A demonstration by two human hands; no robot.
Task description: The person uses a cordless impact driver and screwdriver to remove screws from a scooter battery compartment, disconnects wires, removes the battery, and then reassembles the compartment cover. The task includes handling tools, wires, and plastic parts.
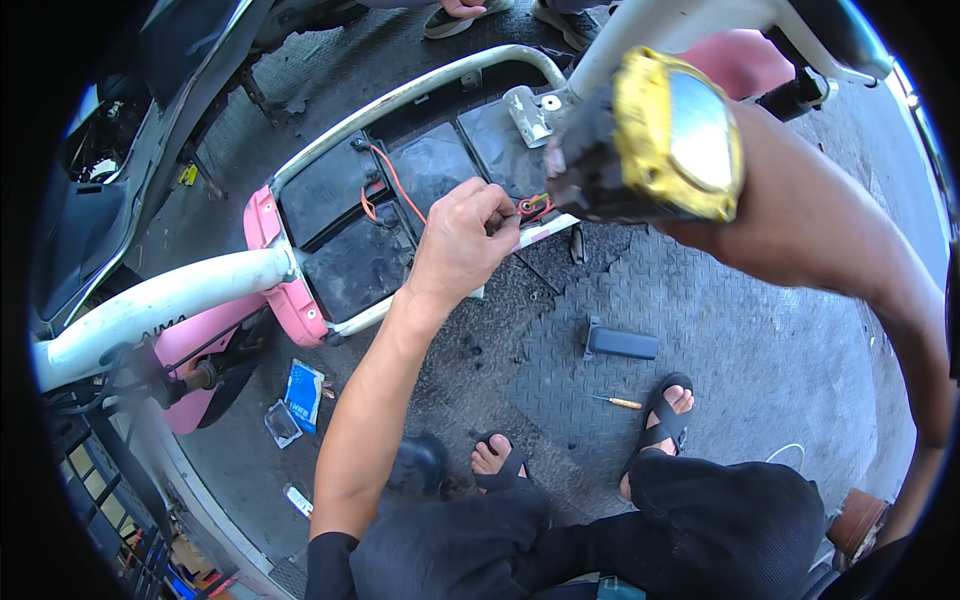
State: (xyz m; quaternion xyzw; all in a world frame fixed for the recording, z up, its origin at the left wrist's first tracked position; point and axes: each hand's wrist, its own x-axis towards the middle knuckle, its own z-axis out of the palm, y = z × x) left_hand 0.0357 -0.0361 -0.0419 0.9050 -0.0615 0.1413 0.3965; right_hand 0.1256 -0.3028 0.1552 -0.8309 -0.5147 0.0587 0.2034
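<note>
My left hand [462, 238] reaches over the edge of a white scooter frame [425, 85], its thumb and fingers pinched together. Whatever lies between the fingertips is too small to make out. Red wires [535, 206] bunch right beside those fingertips. Another red wire [397, 180] runs across the dark battery blocks [360, 265] set in the frame and passes under the hand. From the right comes my right forearm [800, 215], wearing a large yellow-cased watch [690, 135]. The blurred watch and its black strap mostly hide my right hand, which is over the frame near the red wires.
A black plastic piece [622, 343] and a wooden-handled screwdriver [625, 403] lie on the textured floor by my sandalled feet. A blue packet [303, 395] lies at left. A dark vehicle body [150, 180] stands at far left; another person's shoes [450, 22] show at the top.
</note>
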